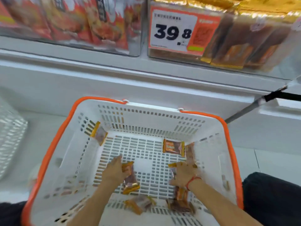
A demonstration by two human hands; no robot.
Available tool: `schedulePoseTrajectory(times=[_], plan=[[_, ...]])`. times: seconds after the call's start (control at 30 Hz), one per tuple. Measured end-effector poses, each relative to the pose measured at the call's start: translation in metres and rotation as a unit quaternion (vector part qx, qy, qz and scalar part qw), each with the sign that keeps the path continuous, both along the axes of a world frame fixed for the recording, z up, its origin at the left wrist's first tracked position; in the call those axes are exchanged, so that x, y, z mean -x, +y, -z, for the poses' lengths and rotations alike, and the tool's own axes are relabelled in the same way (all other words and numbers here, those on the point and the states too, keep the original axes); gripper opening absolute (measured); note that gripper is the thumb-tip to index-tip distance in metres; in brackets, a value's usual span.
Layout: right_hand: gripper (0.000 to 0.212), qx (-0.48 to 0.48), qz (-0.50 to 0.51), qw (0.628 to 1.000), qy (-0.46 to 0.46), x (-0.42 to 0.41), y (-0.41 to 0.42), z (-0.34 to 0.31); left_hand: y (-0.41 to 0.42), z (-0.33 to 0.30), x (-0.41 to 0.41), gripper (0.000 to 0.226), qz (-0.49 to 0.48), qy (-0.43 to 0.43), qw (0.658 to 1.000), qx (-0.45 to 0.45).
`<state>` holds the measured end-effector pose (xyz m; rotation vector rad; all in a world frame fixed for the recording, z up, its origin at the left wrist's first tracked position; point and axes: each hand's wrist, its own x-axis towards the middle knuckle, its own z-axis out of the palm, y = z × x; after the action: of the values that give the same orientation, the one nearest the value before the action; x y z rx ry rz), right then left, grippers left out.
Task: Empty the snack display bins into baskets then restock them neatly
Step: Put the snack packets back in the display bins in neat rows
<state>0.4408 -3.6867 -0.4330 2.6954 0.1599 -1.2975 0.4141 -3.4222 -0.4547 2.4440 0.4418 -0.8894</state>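
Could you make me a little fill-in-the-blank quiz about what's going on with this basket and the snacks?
1. Both hands, the left hand and the right hand, reach into a white basket with a rim coloured ____.
2. The price tag on the bin of gold-edged snack packs reads 39 point ____.
3. The right wrist wears a ____ string bracelet.
4. The snack packet near the basket's far right corner lies ____ the basket.

Missing words: orange; 8; red; inside

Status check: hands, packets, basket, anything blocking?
Left hand grips a snack packet in the basket. Right hand grips another packet. Loose packets scattered on basket floor. Nothing blocking.
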Motion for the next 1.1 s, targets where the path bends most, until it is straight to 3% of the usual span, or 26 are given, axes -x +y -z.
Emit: schedulePoseTrajectory(times=[0.07,0.13,0.23,0.33,0.43,0.5,0.57,0.67,0.73,0.93,1.0,1.03,1.1], plan=[[0.067,0.011,0.052,0.998,-0.025,0.019,0.003,0.018,-0.010,0.011,0.003,0.090,-0.034,0.039,0.999,-0.008],[0.068,-0.018,0.076,0.996,-0.048,0.026,0.001,0.019,-0.016,0.018,0.007,0.087,-0.086,0.054,0.995,0.001],[0.077,-0.163,0.179,0.970,-0.008,0.014,-0.010,0.014,-0.020,0.020,0.010,0.043,-0.063,0.047,0.997,0.006],[0.066,-0.320,0.365,0.872,0.061,-0.010,-0.008,-0.007,-0.022,0.018,0.007,0.016,-0.064,0.005,0.993,0.096],[0.010,-0.441,0.441,0.779,0.073,-0.024,0.000,-0.023,-0.027,-0.007,-0.004,0.012,-0.203,-0.068,0.944,0.250],[0.026,-0.511,0.467,0.717,0.088,-0.027,0.006,-0.033,-0.030,-0.034,-0.014,0.009,-0.274,-0.085,0.906,0.311],[0.043,-0.529,0.480,0.695,0.084,-0.028,0.013,-0.044,-0.031,-0.058,-0.023,0.017,-0.320,-0.073,0.880,0.343],[0.032,-0.557,0.488,0.666,0.091,-0.033,0.019,-0.055,-0.031,-0.084,-0.032,0.034,-0.366,-0.030,0.830,0.419],[0.024,-0.581,0.490,0.641,0.110,-0.033,0.023,-0.059,-0.035,-0.093,-0.035,0.043,-0.372,-0.029,0.823,0.430],[0.047,-0.586,0.433,0.685,0.022,-0.036,0.036,-0.076,-0.043,-0.102,-0.040,0.041,-0.395,-0.040,0.803,0.444],[0.044,-0.571,0.377,0.729,-0.012,-0.036,0.039,-0.074,-0.046,-0.106,-0.040,0.053,-0.394,-0.023,0.784,0.479],[0.039,-0.571,0.353,0.740,-0.038,-0.035,0.041,-0.075,-0.049,-0.108,-0.041,0.059,-0.385,-0.016,0.784,0.486],[0.029,-0.582,0.312,0.746,-0.087,-0.035,0.047,-0.078,-0.054,-0.108,-0.044,0.060,-0.335,-0.020,0.819,0.464]])
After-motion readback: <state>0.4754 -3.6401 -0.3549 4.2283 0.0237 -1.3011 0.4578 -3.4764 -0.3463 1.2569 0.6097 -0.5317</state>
